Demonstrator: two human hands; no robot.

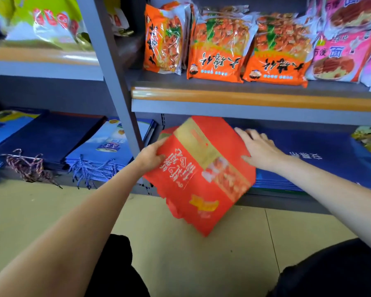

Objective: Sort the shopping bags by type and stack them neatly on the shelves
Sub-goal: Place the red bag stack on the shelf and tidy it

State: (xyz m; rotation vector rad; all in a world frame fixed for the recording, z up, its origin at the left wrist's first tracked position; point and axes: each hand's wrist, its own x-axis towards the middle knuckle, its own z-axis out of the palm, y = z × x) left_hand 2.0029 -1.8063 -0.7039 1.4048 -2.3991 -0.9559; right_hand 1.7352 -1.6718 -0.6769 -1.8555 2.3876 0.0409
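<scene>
A flat red shopping bag (204,174) with a gold band and white lettering is tilted at the front of the bottom shelf (283,202), its lower end hanging over the floor. My left hand (151,154) grips its left edge, thumb on top. My right hand (258,150) lies with straight fingers on the stack of dark blue bags (321,159) just right of the red bag, its thumb against the red bag's right edge. More red shows behind the bag's top left corner.
Left of the grey upright post (114,67) lie stacks of blue bags (49,136) with rope handles (28,166) hanging over the shelf edge. The shelf above carries orange snack packets (219,52) and pink packets (343,54). Beige floor tiles (180,243) lie below.
</scene>
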